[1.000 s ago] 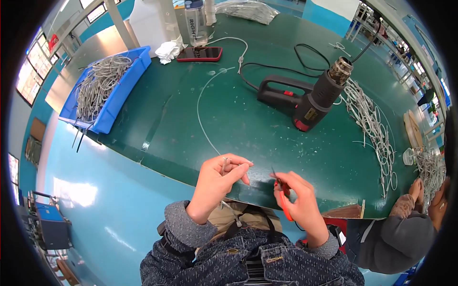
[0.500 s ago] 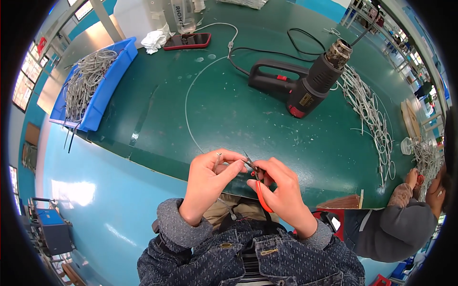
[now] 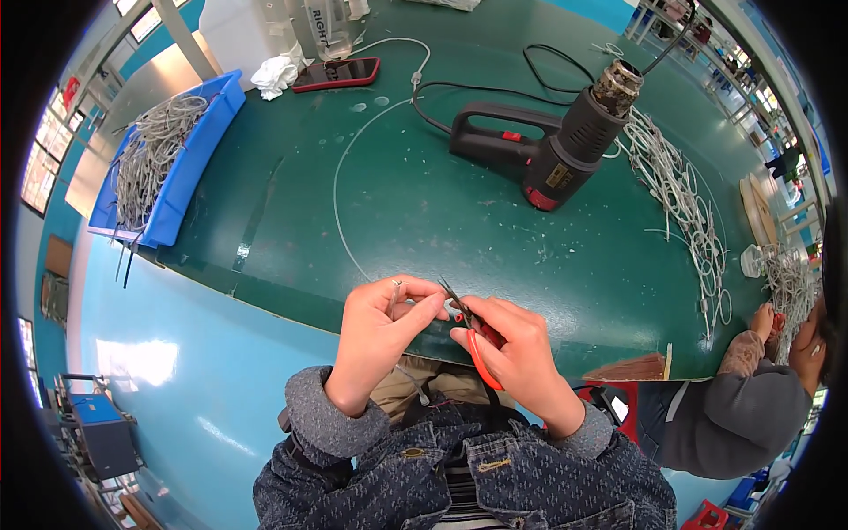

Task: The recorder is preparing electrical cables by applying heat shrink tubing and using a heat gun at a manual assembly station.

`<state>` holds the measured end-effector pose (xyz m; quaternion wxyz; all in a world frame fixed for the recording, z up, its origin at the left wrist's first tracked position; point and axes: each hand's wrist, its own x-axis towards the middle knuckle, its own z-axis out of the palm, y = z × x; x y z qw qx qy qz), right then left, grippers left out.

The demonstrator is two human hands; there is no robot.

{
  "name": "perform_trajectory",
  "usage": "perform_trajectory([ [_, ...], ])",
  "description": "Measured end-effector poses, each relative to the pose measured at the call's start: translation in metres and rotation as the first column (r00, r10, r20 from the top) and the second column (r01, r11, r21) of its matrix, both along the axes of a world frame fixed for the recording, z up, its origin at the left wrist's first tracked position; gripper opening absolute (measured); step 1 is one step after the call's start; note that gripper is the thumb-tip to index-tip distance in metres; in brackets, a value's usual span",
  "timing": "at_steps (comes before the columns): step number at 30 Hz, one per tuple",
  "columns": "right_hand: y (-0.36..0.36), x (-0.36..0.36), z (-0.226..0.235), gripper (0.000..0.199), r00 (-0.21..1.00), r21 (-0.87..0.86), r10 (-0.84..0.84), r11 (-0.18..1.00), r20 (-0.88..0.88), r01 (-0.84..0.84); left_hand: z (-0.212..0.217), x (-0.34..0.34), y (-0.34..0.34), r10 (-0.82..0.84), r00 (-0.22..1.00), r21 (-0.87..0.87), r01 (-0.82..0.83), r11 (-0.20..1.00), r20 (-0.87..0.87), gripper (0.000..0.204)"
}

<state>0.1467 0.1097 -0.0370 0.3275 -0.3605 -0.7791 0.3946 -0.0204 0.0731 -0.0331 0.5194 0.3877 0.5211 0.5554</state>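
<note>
Near the front edge of the table, my left hand (image 3: 375, 331) has its thumb and forefinger pinched on the end of a thin grey cable (image 3: 337, 208). The cable arcs back across the green tabletop to a small connector. Close beside it, my right hand (image 3: 519, 349) is closed round small scissors with red-orange handles (image 3: 480, 360). Their dark blades point up and left, close to my left fingertips. A small red piece shows by the blades, too small to name. Fingers hide the exact cable end.
A black heat gun (image 3: 565, 146) lies at the back right, beside a pile of grey cables (image 3: 676, 194). On the left stands a blue tray (image 3: 190, 168) of cables. A phone (image 3: 336, 74) and crumpled tissue (image 3: 276, 76) lie behind. At right, a co-worker's sleeve (image 3: 742, 358) shows.
The view has shifted slightly, so the table things sit a little further left and higher. The scissors have tilted slightly beside my left fingertips. Both hands keep their holds.
</note>
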Motion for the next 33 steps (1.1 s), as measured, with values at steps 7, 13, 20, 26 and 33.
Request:
perform_trajectory([
  [7,0.0028,0.0021,-0.0031,0.03,1.0,0.038,0.007,0.999,-0.004,-0.007,-0.004,0.0016,0.0035,-0.005,1.0,-0.007,0.005,1.0,-0.022,0.012],
  [13,0.0033,0.0011,-0.0019,0.029,1.0,0.002,-0.007,1.0,0.009,0.007,-0.0056,0.0015,0.005,0.003,1.0,-0.014,-0.004,1.0,-0.012,0.013],
  [20,0.0024,0.0017,-0.0017,0.03,0.999,-0.039,-0.034,0.999,0.024,0.035,-0.0057,0.0024,0.0057,-0.007,1.0,-0.04,0.007,0.999,0.003,0.013],
  [26,0.003,0.0006,-0.0013,0.03,0.998,-0.052,-0.025,0.998,0.05,0.027,-0.0072,0.0005,0.0069,-0.01,1.0,-0.036,0.01,0.999,0.002,0.013],
  [33,0.0038,0.004,-0.0068,0.031,0.998,-0.043,-0.02,0.999,0.067,0.023,-0.0059,0.0019,0.0082,-0.02,0.998,-0.1,0.014,0.995,-0.052,0.013],
])
